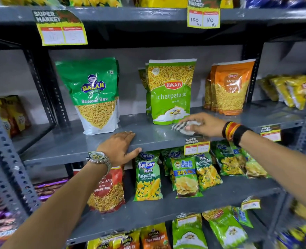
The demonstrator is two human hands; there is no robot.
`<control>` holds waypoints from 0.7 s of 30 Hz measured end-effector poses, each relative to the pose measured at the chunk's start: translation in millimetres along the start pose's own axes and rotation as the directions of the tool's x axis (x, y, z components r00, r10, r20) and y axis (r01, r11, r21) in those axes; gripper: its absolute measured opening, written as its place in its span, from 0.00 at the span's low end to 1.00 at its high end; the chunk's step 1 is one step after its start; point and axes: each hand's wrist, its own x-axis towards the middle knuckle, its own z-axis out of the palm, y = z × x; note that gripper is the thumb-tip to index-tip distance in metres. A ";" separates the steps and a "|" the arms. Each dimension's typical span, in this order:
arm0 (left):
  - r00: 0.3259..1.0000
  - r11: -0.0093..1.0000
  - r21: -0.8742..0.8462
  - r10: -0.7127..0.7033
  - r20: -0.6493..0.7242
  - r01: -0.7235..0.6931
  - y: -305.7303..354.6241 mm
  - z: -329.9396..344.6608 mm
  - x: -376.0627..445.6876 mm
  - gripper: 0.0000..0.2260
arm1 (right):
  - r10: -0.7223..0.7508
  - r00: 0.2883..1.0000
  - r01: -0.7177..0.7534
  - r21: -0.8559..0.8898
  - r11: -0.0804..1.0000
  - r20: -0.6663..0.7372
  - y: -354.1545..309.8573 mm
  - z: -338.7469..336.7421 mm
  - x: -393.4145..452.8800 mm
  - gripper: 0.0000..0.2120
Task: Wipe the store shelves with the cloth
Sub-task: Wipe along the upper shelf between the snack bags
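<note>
We're working along the grey metal shelf point(154, 135) in a packed snack aisle, with the Bikaji chatpata sev pouch point(170, 92) standing just behind. Our right hand point(200, 125) is pressing the striped cloth point(181, 127) flat on it, while our left hand point(119, 146) is lying open, bracing the edge. Probably best sweeping outward, steering clear of the pouches.

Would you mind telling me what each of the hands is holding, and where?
The right hand presses a bunched cloth from above. The left hand holds nothing, resting on the shelf edge.
</note>
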 end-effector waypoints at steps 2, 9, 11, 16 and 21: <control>1.000 1.000 0.005 0.006 -0.008 -0.006 3.4 -2.5 2.5 0.38 | 0.070 0.992 -0.069 0.014 0.998 -0.106 16.0 -20.5 9.0 0.14; 0.994 0.995 0.026 0.102 -0.042 -0.101 61.9 -8.0 42.7 0.36 | 0.102 0.990 -0.115 -0.131 0.985 -0.103 67.8 -33.7 55.1 0.15; 0.993 0.994 0.024 0.110 -0.047 -0.109 79.1 -2.4 60.5 0.34 | 0.066 0.997 -0.071 -0.169 0.983 -0.038 81.5 -31.1 68.6 0.15; 0.997 0.997 0.004 0.076 -0.015 -0.076 106.5 12.4 92.1 0.32 | -0.006 0.999 0.014 -0.149 0.989 0.049 127.6 -24.8 94.8 0.15; 0.998 0.999 -0.027 0.041 -0.051 -0.043 111.4 17.0 90.8 0.31 | -0.062 0.996 0.070 -0.108 0.992 0.070 147.1 -23.3 100.6 0.15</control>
